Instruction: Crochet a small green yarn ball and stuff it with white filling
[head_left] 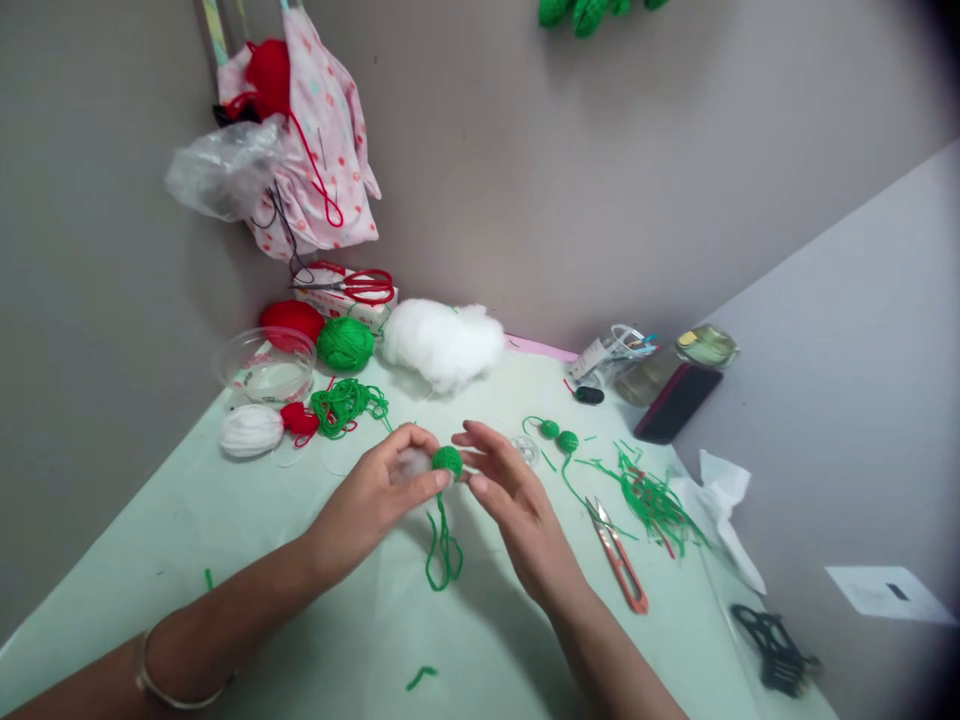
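A small green crocheted ball (448,462) is held up above the table between the fingertips of my left hand (382,480), which is closed on it. A wisp of white stuffing (411,464) shows inside that hand, behind the thumb. Loops of green yarn (444,555) hang below the ball. My right hand (514,490) is just to the right of the ball, its fingers apart and curved toward it. Whether those fingertips touch the ball is hard to tell.
White stuffing (444,345), a green yarn ball (345,344) and a clear bowl (274,370) stand at the back left. Right of my hands lie two small green balls (568,441), orange-handled snips (621,565), yarn scraps (656,502) and a dark phone (679,403).
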